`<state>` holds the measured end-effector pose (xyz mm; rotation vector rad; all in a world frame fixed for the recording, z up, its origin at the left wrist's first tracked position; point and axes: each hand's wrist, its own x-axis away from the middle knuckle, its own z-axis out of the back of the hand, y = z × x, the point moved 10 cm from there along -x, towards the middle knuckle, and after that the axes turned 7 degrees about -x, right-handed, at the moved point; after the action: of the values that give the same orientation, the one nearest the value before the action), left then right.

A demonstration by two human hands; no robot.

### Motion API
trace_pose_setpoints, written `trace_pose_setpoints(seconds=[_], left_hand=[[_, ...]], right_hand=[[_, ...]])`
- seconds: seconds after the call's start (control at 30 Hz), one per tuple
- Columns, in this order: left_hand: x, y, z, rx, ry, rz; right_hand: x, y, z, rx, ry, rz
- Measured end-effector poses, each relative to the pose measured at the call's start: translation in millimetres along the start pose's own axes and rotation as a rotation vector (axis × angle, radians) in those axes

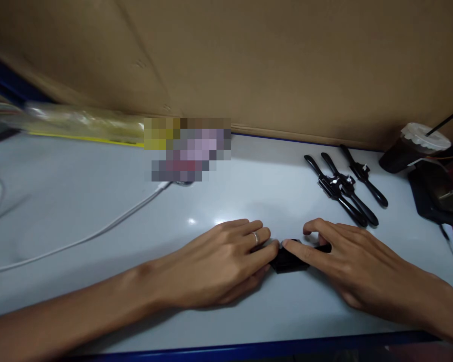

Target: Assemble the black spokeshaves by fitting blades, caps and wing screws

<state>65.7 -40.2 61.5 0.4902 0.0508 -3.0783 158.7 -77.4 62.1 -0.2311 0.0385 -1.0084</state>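
Observation:
A black tool (291,262) lies on the light table near its front edge, between my two hands. My left hand (236,259), with a ring on one finger, is closed over the tool's left end, which it hides. From the right, my right hand (345,256) rests its thumb on top of the black part, and its index finger is bent above the tool's right handle. Beyond my right hand, three similar black two-handled tools lie side by side: one on the left (335,190), one in the middle (349,187) and one on the right (363,174).
A lidded cup (407,148) with a dark drink and straw stands at the back right, behind a black object (430,191). A pixelated item (196,153) with a white cable (113,226) lies at the back. Clear plastic wrap (86,120) runs along the cardboard wall (267,65).

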Motion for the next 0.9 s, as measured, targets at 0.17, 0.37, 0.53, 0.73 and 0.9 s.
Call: trace_pose_setpoints(seconds=[0.17, 0.37, 0.53, 0.73, 0.9], left_hand=[[-1, 0, 1.1, -0.008, 0.010, 0.004], [-2, 0, 1.2, -0.016, 0.004, 0.005], [-2, 0, 0.3, -0.017, 0.000, 0.003], [0, -1, -1.3, -0.016, 0.002, 0.006], [-1, 0, 0.3, 0.000, -0.001, 0.003]], right_hand=[[-2, -2, 4, 0.000, 0.020, 0.008], [-2, -6, 9, 0.015, 0.061, 0.051], [-4, -9, 12, 0.043, 0.065, 0.080], [-2, -5, 8, 0.034, 0.052, 0.040], [-3, -3, 0, 0.031, -0.011, 0.033]])
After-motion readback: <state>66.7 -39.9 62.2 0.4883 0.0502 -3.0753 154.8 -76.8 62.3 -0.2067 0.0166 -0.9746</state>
